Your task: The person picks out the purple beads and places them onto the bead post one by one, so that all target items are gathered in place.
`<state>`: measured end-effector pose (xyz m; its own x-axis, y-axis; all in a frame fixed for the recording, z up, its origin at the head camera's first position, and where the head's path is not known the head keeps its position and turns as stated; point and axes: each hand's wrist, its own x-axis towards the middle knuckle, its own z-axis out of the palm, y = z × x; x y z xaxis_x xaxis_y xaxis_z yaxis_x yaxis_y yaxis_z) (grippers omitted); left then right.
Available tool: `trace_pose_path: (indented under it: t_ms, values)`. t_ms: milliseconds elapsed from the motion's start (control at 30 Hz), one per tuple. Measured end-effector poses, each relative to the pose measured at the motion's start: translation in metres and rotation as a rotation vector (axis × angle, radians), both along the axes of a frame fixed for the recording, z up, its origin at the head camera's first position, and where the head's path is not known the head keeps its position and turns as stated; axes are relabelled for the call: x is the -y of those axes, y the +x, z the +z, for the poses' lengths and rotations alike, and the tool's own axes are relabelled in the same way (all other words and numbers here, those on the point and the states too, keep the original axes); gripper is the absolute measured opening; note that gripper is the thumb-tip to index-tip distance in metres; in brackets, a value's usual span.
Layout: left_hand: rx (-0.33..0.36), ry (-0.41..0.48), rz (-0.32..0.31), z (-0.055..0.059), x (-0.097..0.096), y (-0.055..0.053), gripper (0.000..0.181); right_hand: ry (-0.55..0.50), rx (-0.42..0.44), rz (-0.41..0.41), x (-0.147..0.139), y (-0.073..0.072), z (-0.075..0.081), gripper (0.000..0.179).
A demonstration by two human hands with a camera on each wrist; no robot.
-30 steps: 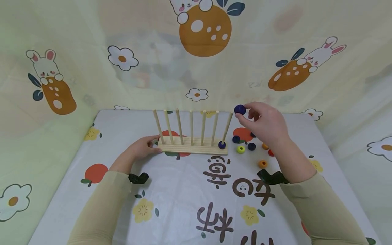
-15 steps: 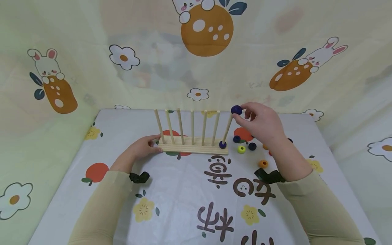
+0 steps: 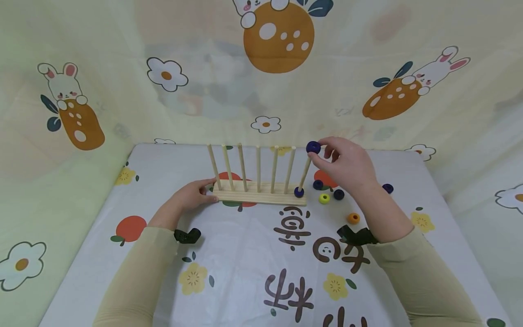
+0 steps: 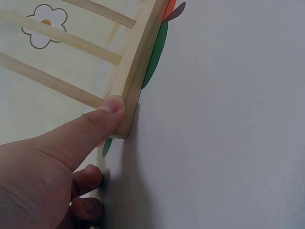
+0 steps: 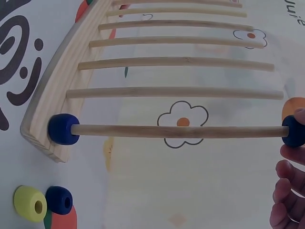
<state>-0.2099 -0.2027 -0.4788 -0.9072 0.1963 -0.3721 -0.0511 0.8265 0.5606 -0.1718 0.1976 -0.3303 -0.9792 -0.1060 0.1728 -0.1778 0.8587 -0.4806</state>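
A wooden peg rack [image 3: 261, 196] with several upright dowels stands mid-table. My left hand [image 3: 191, 196] grips its left end; in the left wrist view the thumb [image 4: 112, 105] presses on the front corner of the base. A dark blue bead [image 3: 313, 147] is pinched between thumb and fingers of my right hand [image 3: 347, 163], at the top of the rightmost dowel [image 5: 181, 131]. The right wrist view has that bead [image 5: 294, 131] at the dowel's tip; how far it is threaded cannot be told. Another blue bead [image 5: 63, 129] sits at the foot of the same dowel.
Loose beads lie right of the rack: a yellow-green bead [image 3: 324, 198], an orange bead [image 3: 353, 218], and dark blue ones, including one dark blue bead [image 3: 387, 188] beyond the right forearm. A patterned cloth covers the table [image 3: 237, 254] and rises behind it.
My right hand has moved left with the blue bead, from beside the rightmost dowel to its top. The left hand keeps its grip on the rack.
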Motion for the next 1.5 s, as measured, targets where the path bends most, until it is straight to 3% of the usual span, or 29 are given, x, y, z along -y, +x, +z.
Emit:
trace_pose_path:
  t_ms: [700,1500]
  values:
    - [0.003,-0.007,0.001,0.0028,-0.0023,0.0018,0.077,0.055,0.003,0.01,-0.0012,0.0002,-0.0028,0.052]
    - [0.009,0.003,0.004,0.0017,-0.0012,0.0009,0.078,0.042,-0.02,0.004,-0.0027,0.0013,-0.0032,0.044]
